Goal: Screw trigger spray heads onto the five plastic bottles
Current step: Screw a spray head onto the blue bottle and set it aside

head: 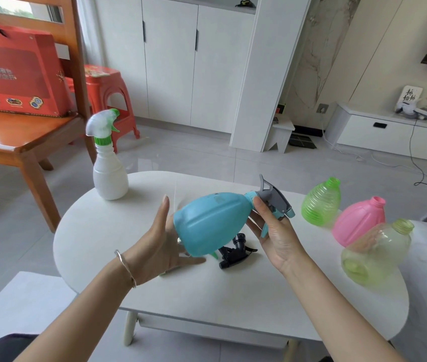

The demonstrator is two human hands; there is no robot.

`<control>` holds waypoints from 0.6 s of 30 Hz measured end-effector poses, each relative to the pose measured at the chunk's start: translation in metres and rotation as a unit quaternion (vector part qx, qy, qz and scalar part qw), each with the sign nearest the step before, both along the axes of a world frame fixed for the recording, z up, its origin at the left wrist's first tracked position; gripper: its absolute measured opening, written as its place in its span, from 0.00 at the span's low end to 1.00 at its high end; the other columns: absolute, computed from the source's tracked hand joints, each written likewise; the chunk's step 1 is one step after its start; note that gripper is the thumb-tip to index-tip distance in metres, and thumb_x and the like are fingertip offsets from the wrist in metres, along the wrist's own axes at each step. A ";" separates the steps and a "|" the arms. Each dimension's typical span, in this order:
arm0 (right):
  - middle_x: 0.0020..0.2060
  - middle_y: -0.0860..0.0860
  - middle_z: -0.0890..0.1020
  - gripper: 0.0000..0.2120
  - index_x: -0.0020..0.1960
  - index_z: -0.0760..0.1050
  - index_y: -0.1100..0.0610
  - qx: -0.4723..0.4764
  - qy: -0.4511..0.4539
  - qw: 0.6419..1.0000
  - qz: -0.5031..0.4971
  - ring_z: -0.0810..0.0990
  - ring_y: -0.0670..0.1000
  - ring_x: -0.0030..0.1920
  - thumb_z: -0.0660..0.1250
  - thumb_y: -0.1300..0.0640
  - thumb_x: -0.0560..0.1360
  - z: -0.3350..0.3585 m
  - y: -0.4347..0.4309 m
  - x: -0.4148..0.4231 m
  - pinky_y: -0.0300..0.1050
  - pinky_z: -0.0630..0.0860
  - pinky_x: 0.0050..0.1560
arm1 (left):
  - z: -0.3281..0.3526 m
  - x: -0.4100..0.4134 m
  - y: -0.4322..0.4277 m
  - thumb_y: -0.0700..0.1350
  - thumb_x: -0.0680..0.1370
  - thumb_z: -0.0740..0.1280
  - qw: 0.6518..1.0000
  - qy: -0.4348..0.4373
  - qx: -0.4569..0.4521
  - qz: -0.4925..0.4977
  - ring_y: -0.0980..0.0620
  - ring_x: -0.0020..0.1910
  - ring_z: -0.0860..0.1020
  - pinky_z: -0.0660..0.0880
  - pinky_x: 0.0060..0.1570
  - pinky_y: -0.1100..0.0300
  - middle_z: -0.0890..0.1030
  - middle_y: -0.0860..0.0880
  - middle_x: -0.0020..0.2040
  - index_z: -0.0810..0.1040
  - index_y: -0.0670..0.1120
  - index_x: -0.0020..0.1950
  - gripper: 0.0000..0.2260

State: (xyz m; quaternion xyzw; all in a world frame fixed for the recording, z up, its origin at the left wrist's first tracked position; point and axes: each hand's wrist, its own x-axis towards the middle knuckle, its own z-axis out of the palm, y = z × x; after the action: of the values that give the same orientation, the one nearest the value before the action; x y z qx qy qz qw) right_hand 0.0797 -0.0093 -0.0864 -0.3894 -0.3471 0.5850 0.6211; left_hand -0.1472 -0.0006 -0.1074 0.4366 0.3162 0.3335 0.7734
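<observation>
A blue bottle (211, 222) lies tilted in the air above the white table (154, 288), its neck pointing right with a grey trigger head (275, 197) on it. My right hand (275, 231) grips that head and neck. My left hand (162, 239) cups the bottle's base, fingers spread. A white bottle (109, 176) with a white and green spray head (102, 124) stands at the table's far left. A black spray head (234, 253) lies under the blue bottle. Open-necked green (320, 202), pink (358, 223) and pale yellow-green (374, 254) bottles sit at the right.
A wooden chair (24, 142) with a red box (16, 71) stands at the left, a red stool (107, 87) behind it. White cabinets (194, 61) line the far wall. Cables (416, 163) trail on the floor at the right. A small green part (214, 255) peeks out under the blue bottle.
</observation>
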 end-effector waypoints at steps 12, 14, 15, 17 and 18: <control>0.46 0.47 0.86 0.13 0.48 0.81 0.52 -0.016 -0.023 1.000 0.005 0.84 0.45 0.49 0.73 0.52 0.64 -0.002 0.001 0.000 0.39 0.78 0.50 | -0.003 0.004 -0.004 0.68 0.68 0.56 0.999 0.040 -0.021 0.009 0.42 0.55 0.82 0.81 0.49 0.47 0.82 0.42 0.58 0.73 0.53 0.65 0.31; 0.46 0.47 0.86 0.14 0.48 0.81 0.53 -0.017 -0.027 0.999 -0.004 0.83 0.45 0.49 0.73 0.52 0.64 -0.002 0.002 0.000 0.38 0.79 0.49 | -0.006 0.006 -0.006 0.62 0.69 0.61 0.998 0.045 0.021 0.039 0.45 0.52 0.83 0.82 0.48 0.50 0.78 0.42 0.62 0.67 0.52 0.70 0.31; 0.45 0.47 0.86 0.14 0.48 0.81 0.53 -0.019 -0.025 0.999 -0.011 0.84 0.45 0.49 0.73 0.52 0.64 -0.002 0.002 0.001 0.39 0.79 0.49 | -0.005 0.005 -0.006 0.58 0.69 0.64 0.995 0.051 0.055 0.064 0.48 0.54 0.82 0.81 0.50 0.53 0.75 0.44 0.67 0.61 0.53 0.73 0.33; 0.45 0.47 0.86 0.12 0.47 0.80 0.51 -0.026 -0.010 0.999 -0.018 0.84 0.45 0.48 0.73 0.52 0.64 -0.003 0.003 0.002 0.40 0.78 0.50 | -0.004 0.002 -0.004 0.50 0.68 0.72 0.984 0.062 0.122 0.112 0.56 0.57 0.80 0.79 0.51 0.60 0.69 0.49 0.71 0.52 0.53 0.77 0.42; 0.45 0.47 0.86 0.11 0.47 0.80 0.51 -0.028 -0.002 0.999 -0.015 0.83 0.45 0.48 0.73 0.52 0.64 -0.004 0.003 0.001 0.40 0.78 0.50 | -0.004 0.000 -0.002 0.50 0.67 0.75 0.982 0.061 0.142 0.112 0.56 0.59 0.79 0.78 0.52 0.62 0.69 0.49 0.72 0.51 0.52 0.77 0.45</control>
State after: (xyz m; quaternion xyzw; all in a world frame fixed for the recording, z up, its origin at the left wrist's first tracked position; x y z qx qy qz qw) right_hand 0.0810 -0.0063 -0.0899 -0.4127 -0.3259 0.5845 0.6178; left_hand -0.1468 -0.0029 -0.1118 0.5236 0.3593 0.4323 0.6402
